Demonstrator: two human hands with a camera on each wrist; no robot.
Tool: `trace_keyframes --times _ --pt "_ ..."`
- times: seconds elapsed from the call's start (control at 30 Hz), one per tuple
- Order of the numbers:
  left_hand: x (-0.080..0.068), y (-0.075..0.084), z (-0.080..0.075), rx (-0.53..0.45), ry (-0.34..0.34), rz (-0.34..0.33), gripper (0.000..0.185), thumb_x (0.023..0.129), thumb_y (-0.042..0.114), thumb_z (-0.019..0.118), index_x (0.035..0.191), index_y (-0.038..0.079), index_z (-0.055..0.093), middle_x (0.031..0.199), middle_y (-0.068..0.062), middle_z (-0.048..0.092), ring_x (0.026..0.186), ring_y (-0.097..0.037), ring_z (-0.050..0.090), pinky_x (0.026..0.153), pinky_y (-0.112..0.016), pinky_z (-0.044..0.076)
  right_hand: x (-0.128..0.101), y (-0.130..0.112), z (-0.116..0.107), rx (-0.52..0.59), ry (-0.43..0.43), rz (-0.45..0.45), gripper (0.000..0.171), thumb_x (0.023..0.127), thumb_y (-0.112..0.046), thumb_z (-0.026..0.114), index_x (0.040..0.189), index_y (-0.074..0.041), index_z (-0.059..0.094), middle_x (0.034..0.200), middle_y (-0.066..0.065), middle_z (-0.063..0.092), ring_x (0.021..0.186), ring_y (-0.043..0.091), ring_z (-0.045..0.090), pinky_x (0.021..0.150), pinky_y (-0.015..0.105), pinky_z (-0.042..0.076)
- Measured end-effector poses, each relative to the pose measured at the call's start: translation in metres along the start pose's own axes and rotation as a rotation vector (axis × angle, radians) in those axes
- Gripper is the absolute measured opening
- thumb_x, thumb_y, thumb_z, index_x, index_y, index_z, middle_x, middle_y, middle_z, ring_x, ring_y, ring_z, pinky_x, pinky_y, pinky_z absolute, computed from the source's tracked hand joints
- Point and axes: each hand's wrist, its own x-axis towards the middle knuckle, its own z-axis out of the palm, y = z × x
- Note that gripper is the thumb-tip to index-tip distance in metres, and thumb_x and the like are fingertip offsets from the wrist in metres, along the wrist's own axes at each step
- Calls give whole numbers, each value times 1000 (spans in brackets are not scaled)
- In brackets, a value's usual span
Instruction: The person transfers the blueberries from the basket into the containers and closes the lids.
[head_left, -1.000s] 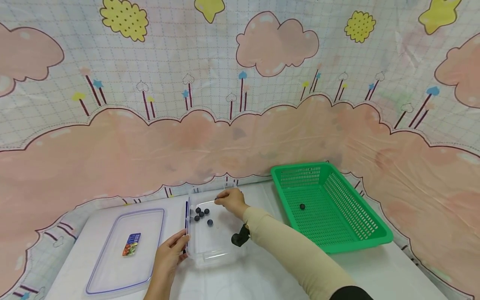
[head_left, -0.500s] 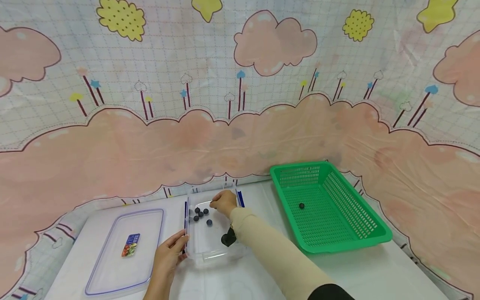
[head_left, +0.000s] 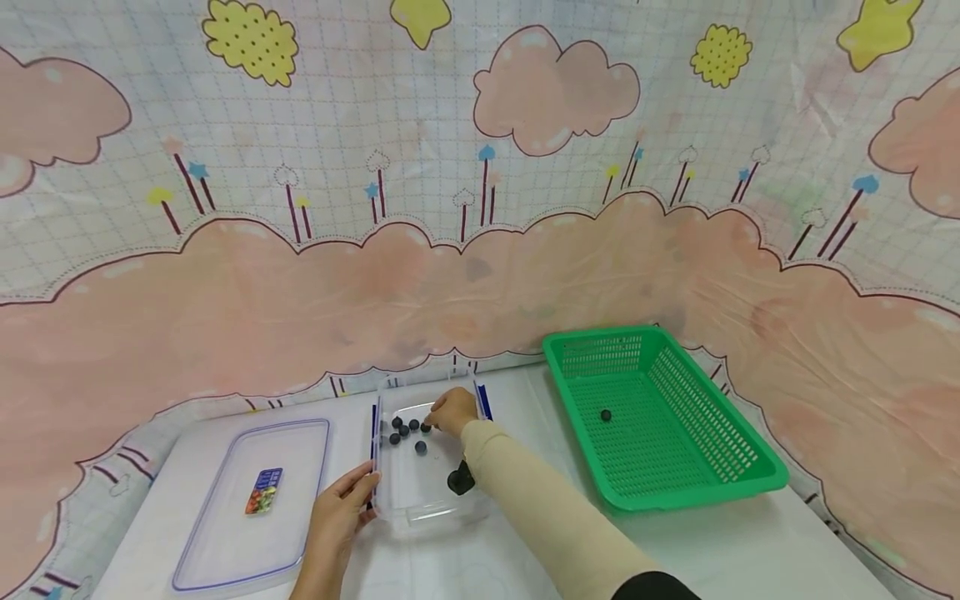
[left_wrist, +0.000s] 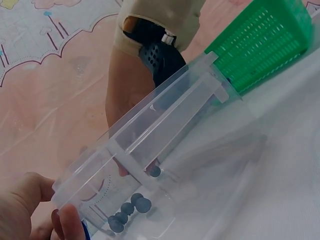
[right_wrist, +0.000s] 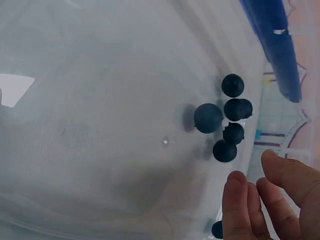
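Observation:
A clear plastic container [head_left: 420, 492] stands on the white table and holds several dark blue berries [head_left: 405, 429]. My left hand [head_left: 358, 497] grips its left wall, with the thumb and a finger on the rim [left_wrist: 50, 210]. My right hand [head_left: 442, 417] reaches down inside the container at its far end, fingers loosely extended. In the right wrist view its fingertips [right_wrist: 240, 192] hover just beside one berry [right_wrist: 217, 229], apart from the cluster of berries [right_wrist: 225, 115]. I see nothing held between the fingers. A green basket [head_left: 720, 467] to the right holds one berry [head_left: 605, 414].
The container's clear lid [head_left: 225, 533], with a small sticker [head_left: 263, 490], lies flat to the left of it. A cartoon cloud backdrop [head_left: 480, 250] rises right behind the table. A black wrist strap [head_left: 459, 480] hangs under my right forearm.
My right hand has moved from the container's far rim down and left into it, close to the berries. My left hand has kept its hold on the left wall.

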Motion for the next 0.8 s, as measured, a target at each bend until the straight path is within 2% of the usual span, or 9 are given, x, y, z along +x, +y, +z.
trace_keyframes --times 0.13,0.23,0.3,0.4,0.47,0.57,0.7,0.8 --pt "-1 2 0 17 2 0 49 93 17 68 135 -2 56 81 9 56 78 -8 50 62 -19 54 3 -6 -13 40 -29 -46 11 80 -11 80 84 -4 74 70 5 70 61 11 60 56 19 47" --pt "-1 3 -1 26 -3 -1 51 93 19 68 137 -2 54 83 10 57 80 -8 50 63 -19 55 7 -12 -34 79 -34 -100 13 83 -11 78 90 -2 73 77 7 71 68 16 65 58 19 49" --pt "0 3 -1 26 -7 -4 52 93 20 68 138 -2 53 83 10 57 81 -9 50 63 -19 55 12 -13 -53 93 -3 -135 15 83 -10 77 93 1 73 81 11 72 70 18 67 59 19 50" --pt "1 2 -1 21 -14 -11 52 93 20 69 137 -2 54 83 11 58 82 -10 50 63 -20 55 21 -5 -86 95 75 -141 18 84 -9 76 97 3 74 87 15 73 70 17 67 61 20 51" --pt "1 1 -1 21 -12 -15 51 93 19 68 137 -1 55 82 11 58 81 -9 50 63 -20 54 26 7 -110 97 127 -109 20 84 -9 76 99 4 74 90 16 73 72 18 67 64 22 54" --pt "0 1 -2 24 -7 -18 49 93 19 68 136 -1 56 82 12 58 80 -9 50 62 -20 54 30 34 -147 30 174 -57 23 87 -14 73 103 3 73 96 17 73 82 23 68 73 29 57" --pt "-1 1 -2 24 -9 -24 48 93 19 68 135 -1 57 82 12 59 80 -9 50 62 -20 54 29 79 -193 -12 194 -19 29 91 -15 68 111 4 70 109 21 69 94 32 67 79 39 57" --pt "-1 1 -1 27 -13 -26 49 93 19 68 135 -1 56 81 12 59 80 -10 51 62 -20 54 23 109 -218 -45 203 1 32 94 -16 65 116 7 67 114 25 67 98 36 65 83 45 56"
